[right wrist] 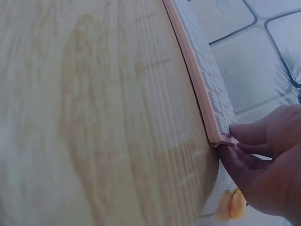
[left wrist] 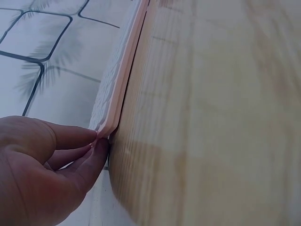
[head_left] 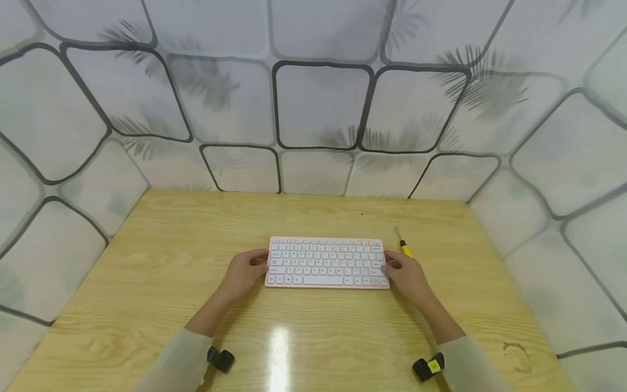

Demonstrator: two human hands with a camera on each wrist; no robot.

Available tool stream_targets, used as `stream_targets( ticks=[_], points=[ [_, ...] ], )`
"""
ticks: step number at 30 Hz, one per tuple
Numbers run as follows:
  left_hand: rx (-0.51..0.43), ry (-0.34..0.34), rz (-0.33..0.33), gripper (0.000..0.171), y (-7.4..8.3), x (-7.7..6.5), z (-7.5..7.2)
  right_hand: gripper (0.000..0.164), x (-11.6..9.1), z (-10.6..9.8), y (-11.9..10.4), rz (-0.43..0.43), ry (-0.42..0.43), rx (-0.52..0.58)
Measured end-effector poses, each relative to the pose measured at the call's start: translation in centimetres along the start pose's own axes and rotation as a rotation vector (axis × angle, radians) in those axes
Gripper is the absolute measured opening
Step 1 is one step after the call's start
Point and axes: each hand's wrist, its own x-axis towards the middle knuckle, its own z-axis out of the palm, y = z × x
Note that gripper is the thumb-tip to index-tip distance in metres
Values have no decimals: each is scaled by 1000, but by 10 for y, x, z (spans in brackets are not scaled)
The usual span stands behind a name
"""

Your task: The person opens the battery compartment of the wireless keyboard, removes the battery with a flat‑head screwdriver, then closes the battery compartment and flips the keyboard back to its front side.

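A pink keyboard with white keys point(head_left: 325, 262) lies face up at the middle of the table, its long side running left to right. At its left end my left hand point(head_left: 245, 272) pinches the edge between thumb and fingers. The left wrist view shows that hand point(left wrist: 51, 165) at the keyboard's corner point(left wrist: 113, 113), fingertips low at its underside. My right hand point(head_left: 405, 275) pinches the right end in the same way. In the right wrist view the thumb of this hand point(right wrist: 268, 165) lies on the keys' side of the keyboard point(right wrist: 207, 84).
A screwdriver with a yellow and black handle point(head_left: 404, 247) lies just behind my right hand, its shaft pointing away. The wooden table point(head_left: 196, 228) meets patterned curtain-like walls point(head_left: 323, 109) at the back and sides. Black wrist cameras point(head_left: 221, 359) sit at both sleeves.
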Motion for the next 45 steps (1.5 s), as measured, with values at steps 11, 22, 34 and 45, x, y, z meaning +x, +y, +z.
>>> stream_targets(
  ticks=[11, 22, 34, 45],
  points=[
    [-13, -7, 5, 41, -3, -2, -1, 43, -2, 1, -8, 17, 30, 29],
    [-9, -2, -9, 41, -1, -3, -1, 39, 1, 1, -13, 49, 28, 75],
    [-20, -2, -38, 40, 2, -1, -2, 38, 2, -2, -12, 24, 66, 163],
    [-25, 14, -27, 40, 7, -2, 5, 45, -3, -26, -37, 26, 75, 337]
  ],
)
